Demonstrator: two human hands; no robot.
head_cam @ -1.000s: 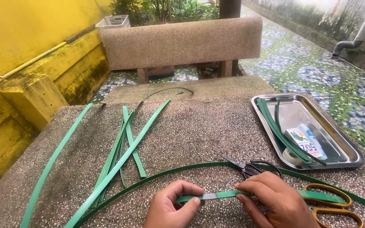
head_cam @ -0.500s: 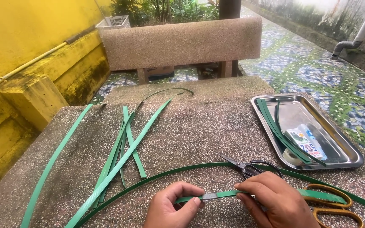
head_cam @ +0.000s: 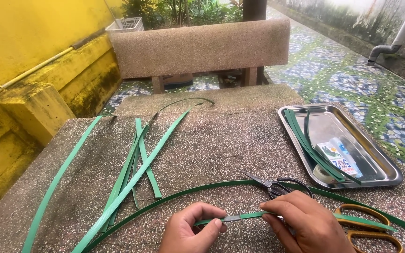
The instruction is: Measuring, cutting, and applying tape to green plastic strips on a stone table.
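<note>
Your left hand [head_cam: 191,230] & right hand [head_cam: 305,222] both pinch closed on a thin green plastic strap [head_cam: 240,216], mid-working it; black-handled scissors [head_cam: 277,186] lie nearby; next needs steady tension

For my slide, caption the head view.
Both hands pinch a green strap over a stone table.
</note>
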